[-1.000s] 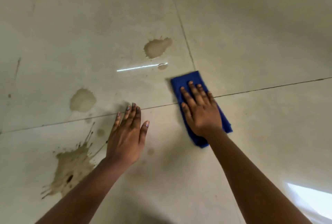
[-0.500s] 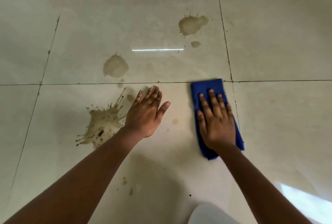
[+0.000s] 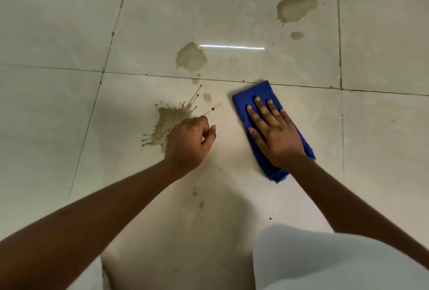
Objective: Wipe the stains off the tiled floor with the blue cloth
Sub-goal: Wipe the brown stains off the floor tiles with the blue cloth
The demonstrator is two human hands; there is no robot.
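Note:
A folded blue cloth lies flat on the pale tiled floor. My right hand presses down on it with fingers spread. My left hand is curled into a loose fist, resting on the floor at the right edge of a big brown splash stain. A rounder brown stain sits beyond the grout line, and another stain with a small spot lies far right. Small drips mark the tile near me.
Dark grout lines cross the floor. A bright light streak reflects on the far tile. My knee in light grey cloth fills the lower right corner.
My left hand has curled from flat and spread into a fist beside the big splash. My right hand and the cloth have slid left, toward the stains. The view shifted left.

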